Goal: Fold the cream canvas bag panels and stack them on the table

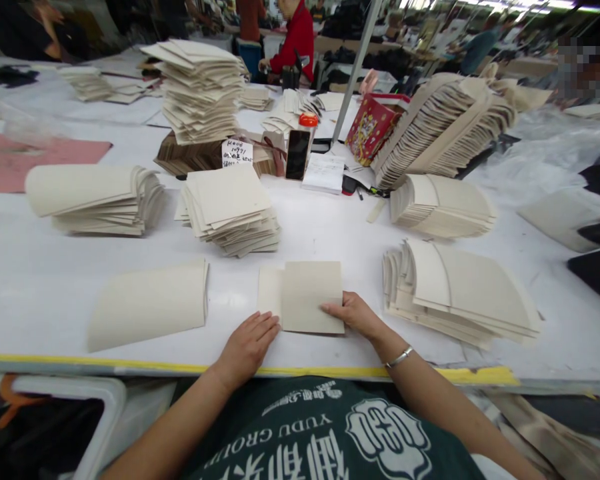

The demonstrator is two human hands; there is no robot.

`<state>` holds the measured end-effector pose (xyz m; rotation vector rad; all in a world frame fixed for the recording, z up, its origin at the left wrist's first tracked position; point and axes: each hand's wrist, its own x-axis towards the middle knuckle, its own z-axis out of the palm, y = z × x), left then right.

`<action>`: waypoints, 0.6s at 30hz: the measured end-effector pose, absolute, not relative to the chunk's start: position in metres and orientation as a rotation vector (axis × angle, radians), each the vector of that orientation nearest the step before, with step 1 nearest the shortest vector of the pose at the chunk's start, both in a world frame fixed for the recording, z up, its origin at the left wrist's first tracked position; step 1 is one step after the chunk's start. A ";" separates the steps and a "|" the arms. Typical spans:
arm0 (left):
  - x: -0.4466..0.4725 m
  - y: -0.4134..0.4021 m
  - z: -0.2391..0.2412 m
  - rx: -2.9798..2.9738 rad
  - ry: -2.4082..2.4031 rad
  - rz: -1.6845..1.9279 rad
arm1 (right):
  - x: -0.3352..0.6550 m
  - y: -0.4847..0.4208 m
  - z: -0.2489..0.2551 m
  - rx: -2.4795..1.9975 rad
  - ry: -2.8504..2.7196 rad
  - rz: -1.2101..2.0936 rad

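Two cream cut pieces lie overlapped on the white table right in front of me. My left hand lies flat with fingers stretched out, its fingertips at the pieces' lower left edge. My right hand rests at the lower right corner, fingers extended onto the top piece, holding nothing up. A silver bracelet is on my right wrist.
Left lies a larger cream sheet stack; right, a fanned stack. More stacks stand behind. A phone, a red box, a metal pole. A person in red works far back. Yellow tape marks the near edge.
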<state>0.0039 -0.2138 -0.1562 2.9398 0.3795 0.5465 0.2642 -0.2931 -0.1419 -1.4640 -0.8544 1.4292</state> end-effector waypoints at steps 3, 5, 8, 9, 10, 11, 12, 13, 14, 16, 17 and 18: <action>0.005 -0.214 -0.156 2.936 0.392 0.563 | 0.263 -0.293 -0.141 -1.472 -0.847 1.436; 0.006 -0.214 -0.155 2.937 0.391 0.574 | 0.262 -0.293 -0.140 -1.481 -0.844 1.432; 0.005 -0.214 -0.155 2.928 0.380 0.590 | 0.261 -0.293 -0.141 -1.496 -0.846 1.426; 0.005 -0.214 -0.156 2.923 0.379 0.593 | 0.261 -0.293 -0.141 -1.497 -0.848 1.427; 0.004 -0.214 -0.156 2.918 0.381 0.596 | 0.261 -0.293 -0.141 -1.498 -0.850 1.429; 0.004 -0.214 -0.156 2.915 0.384 0.597 | 0.261 -0.292 -0.141 -1.499 -0.851 1.431; 0.004 -0.214 -0.157 2.917 0.387 0.594 | 0.261 -0.292 -0.140 -1.497 -0.852 1.435; 0.004 -0.214 -0.157 2.920 0.391 0.587 | 0.261 -0.292 -0.140 -1.494 -0.852 1.438; 0.004 -0.213 -0.158 2.926 0.393 0.578 | 0.261 -0.292 -0.139 -1.491 -0.852 1.440; 0.004 -0.213 -0.158 2.933 0.397 0.567 | 0.261 -0.291 -0.139 -1.486 -0.855 1.438; 0.004 -0.213 -0.158 2.935 0.398 0.567 | 0.261 -0.291 -0.139 -1.484 -0.857 1.436; 0.004 -0.213 -0.158 2.936 0.399 0.572 | 0.261 -0.291 -0.140 -1.483 -0.860 1.431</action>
